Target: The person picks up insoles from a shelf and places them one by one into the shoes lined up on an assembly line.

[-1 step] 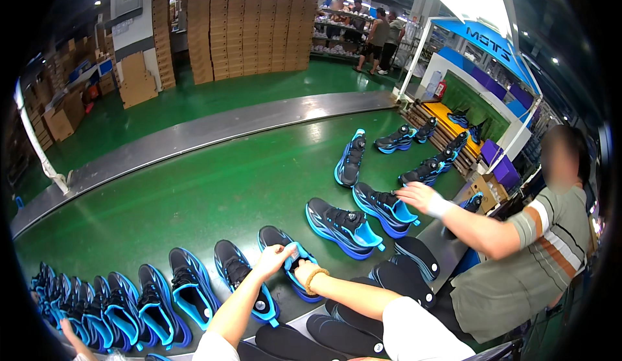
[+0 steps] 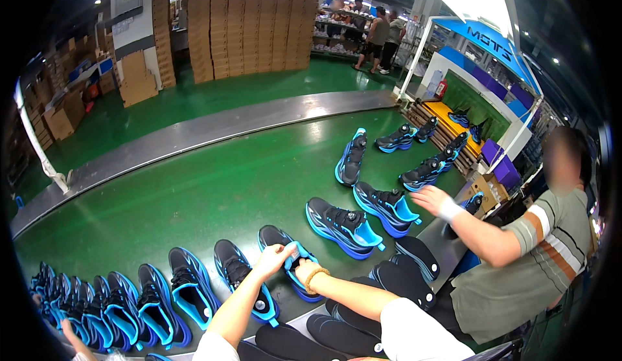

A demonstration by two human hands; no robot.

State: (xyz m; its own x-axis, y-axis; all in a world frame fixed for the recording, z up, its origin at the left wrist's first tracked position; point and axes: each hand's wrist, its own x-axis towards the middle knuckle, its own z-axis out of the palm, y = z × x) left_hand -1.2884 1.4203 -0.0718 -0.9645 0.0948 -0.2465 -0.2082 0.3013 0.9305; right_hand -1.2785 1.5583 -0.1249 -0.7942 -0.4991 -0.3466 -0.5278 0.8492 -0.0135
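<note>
A black sneaker with blue sole and light-blue lining stands before me on the green table. My left hand is closed, its fingers pinching the sneaker's light-blue tongue. Down in the shoe's opening is my right hand, a beaded bracelet on its wrist; the collar hides its fingertips, so I cannot tell what they grip. Just left stands another black-and-blue sneaker, partly behind my left forearm. Black insoles lie under and beside my right forearm.
More sneakers line the table's left; others stand to the right. A co-worker sits at right, one hand over the shoes. Another person's hand shows lower left. Stacked cartons rise beyond the table's metal edge.
The co-worker's hand has shifted slightly right, away from the nearby sneaker. My own hands and the shoe between them look the same.
</note>
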